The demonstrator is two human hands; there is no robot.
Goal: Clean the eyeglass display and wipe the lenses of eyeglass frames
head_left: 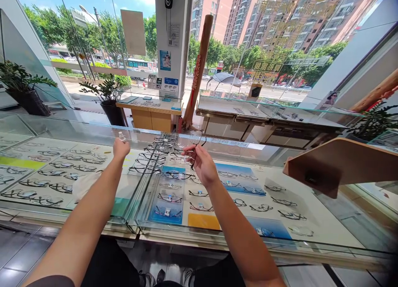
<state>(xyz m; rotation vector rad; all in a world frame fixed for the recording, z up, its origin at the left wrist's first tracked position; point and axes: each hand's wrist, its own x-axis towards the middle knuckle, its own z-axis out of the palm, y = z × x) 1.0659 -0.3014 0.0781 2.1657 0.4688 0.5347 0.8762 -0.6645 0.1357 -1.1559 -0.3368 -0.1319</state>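
My left hand [120, 147] is closed around a small clear spray bottle [121, 136], whose white top sticks up above the fist. In my right hand [203, 164] is a pair of eyeglasses [196, 137], pinched between the fingers and raised over the counter; part of the frame is hidden behind the fingers. Between the two hands a row of dark eyeglasses [146, 170] stands on the glass top. A whitish cloth [85, 186] shows partly behind my left forearm.
Under the glass counter [174, 233] lie several eyeglasses [261, 207] on white and blue panels. A brown wooden board [338, 164] juts in at the right. Beyond stand a wooden post [199, 67], potted plants [113, 108] and another display case [236, 113].
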